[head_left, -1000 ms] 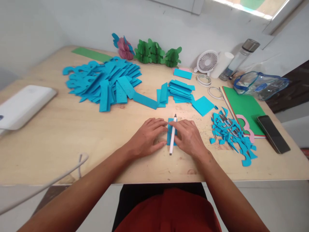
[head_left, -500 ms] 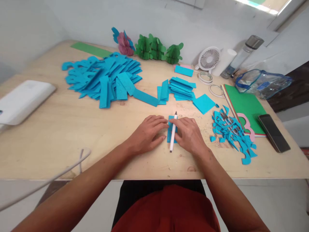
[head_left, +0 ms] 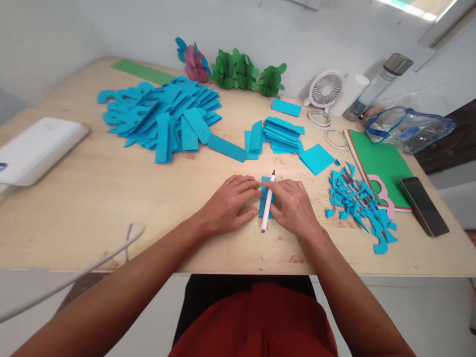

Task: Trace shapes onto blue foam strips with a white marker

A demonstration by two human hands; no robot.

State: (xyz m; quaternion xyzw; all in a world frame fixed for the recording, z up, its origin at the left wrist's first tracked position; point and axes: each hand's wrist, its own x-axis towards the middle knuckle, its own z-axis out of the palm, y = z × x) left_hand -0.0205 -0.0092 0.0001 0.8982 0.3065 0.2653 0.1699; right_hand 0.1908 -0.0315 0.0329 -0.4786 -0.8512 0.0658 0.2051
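A narrow blue paper piece (head_left: 262,207) lies on the wooden table (head_left: 92,188) in front of the person, between the two hands. A white marker (head_left: 266,215) slants across it, one dark end pointing away from the person and the other reaching past the paper's near edge. The right hand (head_left: 293,206) is closed around the marker, forefinger over the barrel and thumb close against it lower down; how firmly it grips cannot be told. The left hand (head_left: 236,203) is unclosed and holds nothing, its fingers stretched to the paper's left edge and its thumb set apart from them.

Against the picture from a second ago, both hands, the marker and the paper keep nearly the same arrangement. The main change is the view, which has shifted slightly, so the far things now sit higher and a little further right.

Beyond the paper lie a stack of blue strips (head_left: 282,136) and, to its right, a flat blue square (head_left: 317,158). Blue scraps (head_left: 357,198) are scattered right of the right hand, beside a pink cutout (head_left: 383,189), a green sheet (head_left: 390,163) and a dark phone (head_left: 424,206). A large heap of blue cut pieces (head_left: 174,109) spreads at the far left, with green paper ornaments (head_left: 225,72) near the wall and a small white fan (head_left: 327,89) further right.
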